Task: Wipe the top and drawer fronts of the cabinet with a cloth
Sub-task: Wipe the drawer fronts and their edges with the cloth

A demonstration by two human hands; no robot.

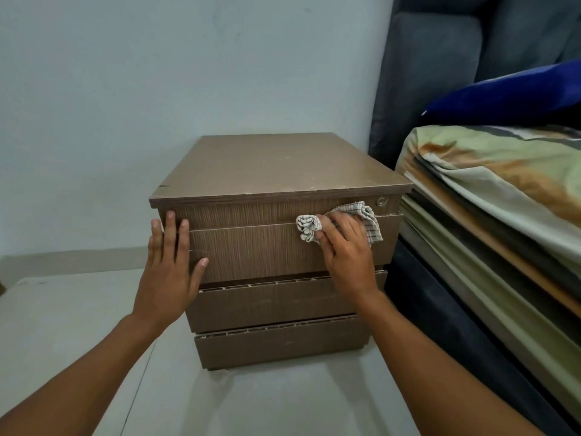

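Both hands out front, left hand point(169, 262) flat on cabinet point(276, 171), right hand point(344, 247) pressing cloth point(309, 226) to drawer front point(251, 253)

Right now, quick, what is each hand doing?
Left hand: open, flat against the cabinet front, holding nothing.
Right hand: pressing the cloth against the upper drawer fronts.

both bare arms reach out in front. the left hand point(169, 265) is flat, fingers spread and pointing up. the right hand point(344, 247) is curled, palm down, pressing on a cloth point(309, 226).
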